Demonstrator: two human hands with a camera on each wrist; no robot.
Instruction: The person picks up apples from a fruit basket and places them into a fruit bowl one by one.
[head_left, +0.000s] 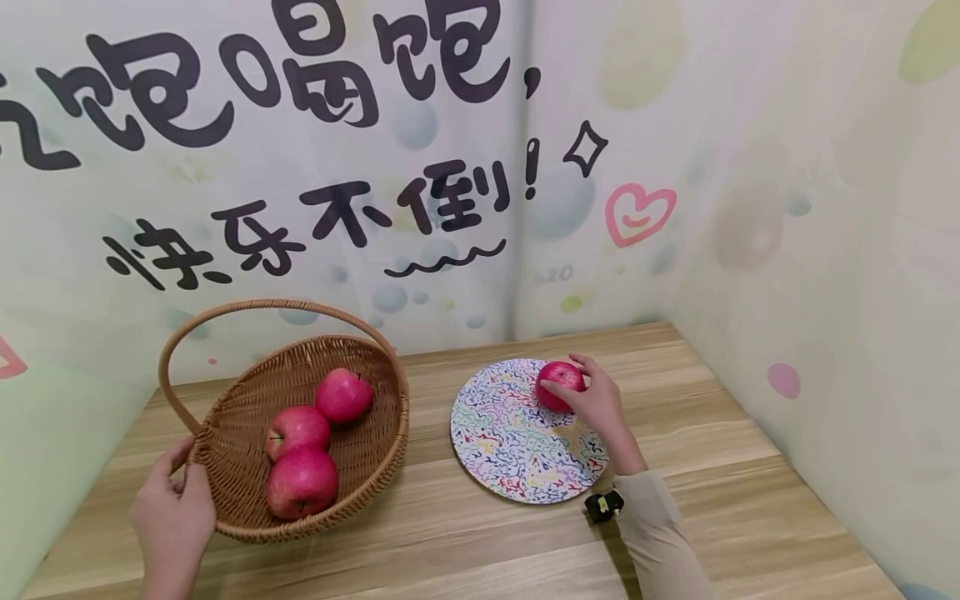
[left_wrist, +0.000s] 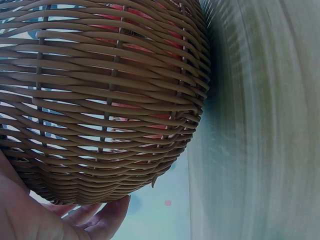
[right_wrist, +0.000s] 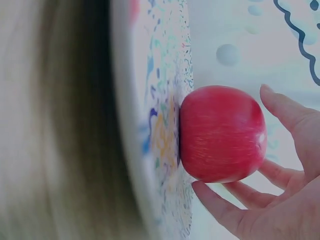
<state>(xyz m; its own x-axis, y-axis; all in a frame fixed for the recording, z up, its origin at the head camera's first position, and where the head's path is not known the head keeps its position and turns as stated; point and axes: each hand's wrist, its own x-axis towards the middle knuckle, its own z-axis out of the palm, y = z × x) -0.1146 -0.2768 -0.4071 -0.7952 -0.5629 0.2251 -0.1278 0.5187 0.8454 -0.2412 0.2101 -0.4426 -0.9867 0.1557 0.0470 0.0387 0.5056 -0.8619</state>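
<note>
Plainly, the wall (head_left: 465, 133) reads "饱喝饱, 快乐不倒!", its first character cropped. Your left hand (head_left: 176, 508) grips the wicker basket (head_left: 232, 450), fingers curled at the rim, three apples (head_left: 300, 433) inside. On the patterned round plate (head_left: 495, 425) sits one red apple (right_wrist: 222, 134), your right hand (head_left: 600, 404) spread loosely around it.

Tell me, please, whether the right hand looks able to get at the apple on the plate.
Probably yes: the right hand is spread about the apple on the plate, and nothing visible stands between them.
</note>
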